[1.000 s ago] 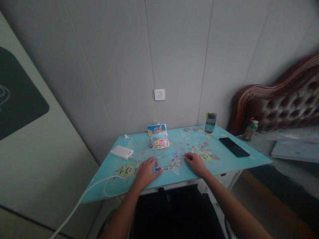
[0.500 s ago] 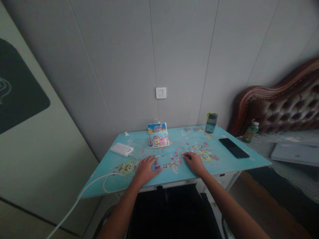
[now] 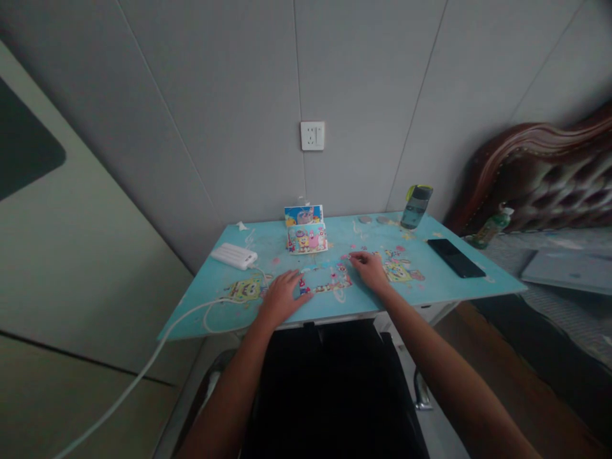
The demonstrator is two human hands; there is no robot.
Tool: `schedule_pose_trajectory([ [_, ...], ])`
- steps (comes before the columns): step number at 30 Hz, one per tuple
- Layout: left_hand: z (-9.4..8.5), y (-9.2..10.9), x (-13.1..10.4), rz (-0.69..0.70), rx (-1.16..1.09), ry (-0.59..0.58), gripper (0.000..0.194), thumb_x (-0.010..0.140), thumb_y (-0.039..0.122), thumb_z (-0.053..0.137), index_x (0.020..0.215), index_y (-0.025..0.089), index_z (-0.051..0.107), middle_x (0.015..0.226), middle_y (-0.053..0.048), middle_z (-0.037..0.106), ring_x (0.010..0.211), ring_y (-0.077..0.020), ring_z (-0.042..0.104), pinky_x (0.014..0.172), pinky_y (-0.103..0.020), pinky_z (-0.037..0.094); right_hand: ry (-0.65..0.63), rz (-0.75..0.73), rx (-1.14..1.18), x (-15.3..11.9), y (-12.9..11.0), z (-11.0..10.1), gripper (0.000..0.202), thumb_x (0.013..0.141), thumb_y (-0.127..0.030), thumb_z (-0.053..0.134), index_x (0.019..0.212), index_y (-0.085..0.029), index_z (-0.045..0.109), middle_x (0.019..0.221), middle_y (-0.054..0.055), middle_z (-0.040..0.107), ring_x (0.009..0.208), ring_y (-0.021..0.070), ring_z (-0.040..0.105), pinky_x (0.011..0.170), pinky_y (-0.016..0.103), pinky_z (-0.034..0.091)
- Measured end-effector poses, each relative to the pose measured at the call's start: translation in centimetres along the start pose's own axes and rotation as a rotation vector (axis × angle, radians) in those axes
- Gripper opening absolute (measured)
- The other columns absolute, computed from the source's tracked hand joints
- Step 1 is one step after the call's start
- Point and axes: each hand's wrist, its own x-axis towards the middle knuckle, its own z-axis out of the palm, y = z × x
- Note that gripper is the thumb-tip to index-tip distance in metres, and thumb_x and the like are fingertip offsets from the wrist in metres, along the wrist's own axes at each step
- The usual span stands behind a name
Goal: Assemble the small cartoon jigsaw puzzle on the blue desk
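1. Head view: right hand shifts slightly far beside the cartoon border; grip pinched, contents cannot be told.
2. Border lies near-centre on desk; left hand stays spread at its left end, apparently steadying.

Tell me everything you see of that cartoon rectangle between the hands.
The rectangular border lies flat on the blue table: light blue along its far edge, cartoon figures along the others, seemingly thin card. Its middle looks hollow. The left hand seems to touch its left side; the right hand is by its far right corner, contact unclear.
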Motion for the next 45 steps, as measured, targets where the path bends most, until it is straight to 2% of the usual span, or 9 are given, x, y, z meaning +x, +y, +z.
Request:
schedule_pose_trajectory([
  [8,-0.8,1.2,-0.7,0.025,0.013,0.066,0.047,0.101,0.049,0.053,0.136,0.019,0.061,0.141,-0.013,0.061,0.134,-0.0280,0.055,0.116,-0.047,0.043,0.038,-0.050,0.174,2.4,-2.6,1.5,0.027,0.099,-0.038,0.064,0.115,-0.016,0.067,0.112,0.007,0.070,0.094,0.0191,0.069,0.084,0.040,0.058],
  [13,-1.4,1.7,-1.1,0.023,-0.005,0.109,0.041,0.101,0.042,0.054,0.134,0.019,0.062,0.138,-0.013,0.064,0.130,-0.0283,0.058,0.113,-0.048,0.047,0.035,-0.030,0.236,2.0,-2.2,0.0,0.035,0.091,-0.049,0.066,0.098,-0.016,0.076,0.085,0.006,0.076,0.074,0.0205,0.069,0.071,0.034,0.055],
  [18,-1.5,1.6,-1.4,0.051,-0.011,0.163,0.036,0.100,0.035,0.056,0.132,0.020,0.062,0.134,-0.012,0.065,0.126,-0.0294,0.060,0.109,-0.051,0.049,0.019,0.004,0.287,1.0,-2.1,-2.1,0.041,0.089,-0.051,0.066,0.103,-0.014,0.077,0.068,0.005,0.074,0.063,0.0207,0.069,0.064,0.034,0.055],
  [23,-2.0,3.1,-1.4,0.098,0.015,0.185,0.032,0.100,0.025,0.056,0.131,0.021,0.061,0.130,-0.010,0.068,0.125,-0.0295,0.060,0.113,-0.055,0.043,0.006,0.042,0.329,-2.0,-2.3,-1.9,0.039,0.094,-0.046,0.062,0.120,-0.019,0.074,0.096,0.009,0.078,0.084,0.0221,0.074,0.081,0.037,0.058],
  [27,-2.6,6.5,0.0,0.131,-0.014,0.139,0.031,0.099,0.021,0.055,0.129,0.018,0.062,0.124,-0.011,0.069,0.114,-0.0269,0.063,0.098,-0.046,0.053,-0.048,0.091,0.329,-3.5,-2.9,-1.1,0.032,0.094,-0.042,0.065,0.115,-0.022,0.078,0.096,0.008,0.078,0.087,0.0234,0.073,0.085,0.040,0.058],
  [32,-1.7,9.8,2.2,0.121,-0.040,0.043,0.040,0.100,0.024,0.053,0.139,0.016,0.056,0.127,-0.012,0.068,0.111,-0.0272,0.063,0.097,-0.049,0.052,-0.128,0.173,0.322,-3.6,-3.2,-0.3,0.030,0.092,-0.044,0.068,0.109,-0.022,0.079,0.085,0.005,0.077,0.068,0.0199,0.067,0.063,0.033,0.056],
  [35,-0.9,10.3,2.8,0.060,-0.045,0.020,0.041,0.100,0.025,0.053,0.140,0.015,0.055,0.129,-0.012,0.067,0.113,-0.0282,0.061,0.099,-0.050,0.048,-0.146,0.215,0.316,-3.5,-3.3,-0.4,0.030,0.091,-0.044,0.070,0.107,-0.021,0.079,0.079,0.004,0.076,0.064,0.0190,0.065,0.060,0.031,0.054],
  [40,-0.2,10.4,3.0,0.064,-0.003,0.027,0.035,0.099,0.021,0.053,0.133,0.016,0.061,0.127,-0.009,0.069,0.111,-0.0281,0.060,0.101,-0.050,0.044,-0.160,0.186,0.279,-3.7,-3.5,-1.1,0.026,0.095,-0.041,0.065,0.111,-0.025,0.078,0.102,0.007,0.078,0.082,0.0219,0.070,0.078,0.036,0.057],
  [45,0.0,10.4,3.0,0.080,0.022,0.062,0.034,0.099,0.021,0.054,0.131,0.017,0.063,0.129,-0.010,0.069,0.112,-0.0273,0.061,0.101,-0.050,0.043,-0.187,0.185,0.283,-3.9,-3.3,-1.3,0.025,0.097,-0.037,0.064,0.116,-0.027,0.076,0.102,0.006,0.077,0.085,0.0218,0.071,0.080,0.036,0.058],
])
